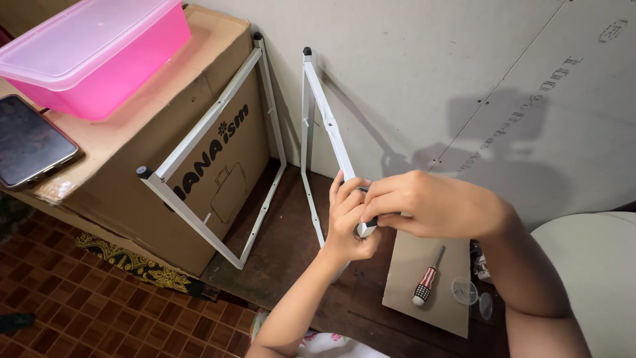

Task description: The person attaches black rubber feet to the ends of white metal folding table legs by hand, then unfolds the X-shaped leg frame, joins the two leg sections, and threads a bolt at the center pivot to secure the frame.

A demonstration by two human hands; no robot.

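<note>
Both hands on the lower corner of the white metal frame (329, 126), which leans on the wall (464, 79). Left hand (348, 222) wraps the corner from below, fingers curled shut round the tube. Right hand (424, 202) comes over the top, fingertips pinched on a small dark part at that corner; can't tell what the part is, it's mostly covered.

To do this well, I'd say: left hand keeps the tube from twisting, right hand works the part square to the tube, not at an angle.

Second white frame (212, 139) leans on the cardboard box (139, 132) to the left, well apart from the hands. Screwdriver (427, 278) with striped handle lies on a flat cardboard sheet (424, 292) just below the right wrist, clear plastic cups (467, 290) beside it.

Room: open dark floor (278, 245) between the two frames; wall close behind, box edge left, round white surface (589, 278) crowds the right elbow
</note>
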